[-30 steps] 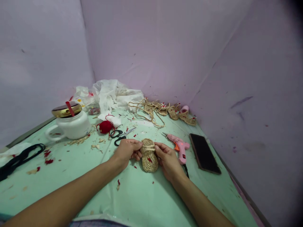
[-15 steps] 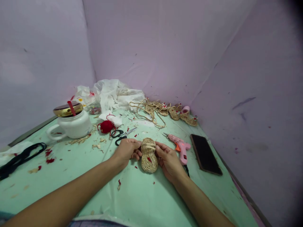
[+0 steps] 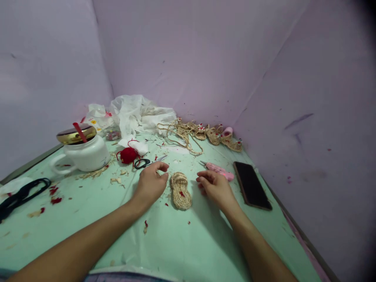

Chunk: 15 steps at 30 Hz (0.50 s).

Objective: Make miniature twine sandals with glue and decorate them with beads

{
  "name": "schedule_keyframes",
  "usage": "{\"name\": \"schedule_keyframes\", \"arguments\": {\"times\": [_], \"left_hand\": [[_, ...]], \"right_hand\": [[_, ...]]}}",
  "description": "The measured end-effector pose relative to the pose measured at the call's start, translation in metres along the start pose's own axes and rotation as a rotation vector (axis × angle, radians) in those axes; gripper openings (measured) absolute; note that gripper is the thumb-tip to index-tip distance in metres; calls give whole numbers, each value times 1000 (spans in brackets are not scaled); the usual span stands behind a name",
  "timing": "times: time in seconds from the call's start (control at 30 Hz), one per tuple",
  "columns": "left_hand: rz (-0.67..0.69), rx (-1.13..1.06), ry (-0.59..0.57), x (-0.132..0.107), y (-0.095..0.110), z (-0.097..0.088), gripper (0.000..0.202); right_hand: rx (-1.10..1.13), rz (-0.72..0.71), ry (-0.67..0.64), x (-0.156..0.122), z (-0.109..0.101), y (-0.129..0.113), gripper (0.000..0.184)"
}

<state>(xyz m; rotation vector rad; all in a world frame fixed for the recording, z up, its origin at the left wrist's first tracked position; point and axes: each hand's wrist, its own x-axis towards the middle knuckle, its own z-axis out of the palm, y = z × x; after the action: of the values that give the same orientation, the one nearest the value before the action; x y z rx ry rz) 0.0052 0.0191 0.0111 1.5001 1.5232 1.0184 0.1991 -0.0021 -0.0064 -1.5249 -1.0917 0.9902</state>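
Observation:
A small slipper of coiled jute rope (image 3: 181, 192) lies on the green tabletop, its band at the far end and a red bit on its sole. To its left, my left hand (image 3: 152, 180) is apart from it, fingers loosely curved and holding nothing. On the other side, my right hand (image 3: 216, 188) hovers off the slipper with parted, bent fingers and nothing in them. Beyond the right hand lies a pink glue gun (image 3: 219, 170), its handle partly hidden. Black-handled scissors (image 3: 142, 163) lie behind my left hand, which covers part of them.
A white mug (image 3: 86, 154) with a gold lid stands left, near a red yarn ball (image 3: 128, 155). A phone (image 3: 252, 186) lies right. Jute cord (image 3: 185, 135), several finished slippers (image 3: 213, 135) and white plastic bags (image 3: 138, 113) line the back. A black cord bundle (image 3: 20, 197) lies far left.
Both hands have let go of the jute slipper and moved apart to either side. The slipper now rests on the table, slightly tilted. The view has shifted a little.

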Motion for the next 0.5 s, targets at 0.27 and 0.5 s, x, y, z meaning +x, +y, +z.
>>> {"name": "schedule_keyframes", "arguments": {"times": [0.27, 0.5], "left_hand": [[179, 293, -140, -6, -8, 7, 13], [215, 364, -212, -6, -6, 6, 17]], "right_hand": [[-226, -141, -114, -8, 8, -1, 8], [-282, -130, -156, -14, 11, -4, 12]]}}
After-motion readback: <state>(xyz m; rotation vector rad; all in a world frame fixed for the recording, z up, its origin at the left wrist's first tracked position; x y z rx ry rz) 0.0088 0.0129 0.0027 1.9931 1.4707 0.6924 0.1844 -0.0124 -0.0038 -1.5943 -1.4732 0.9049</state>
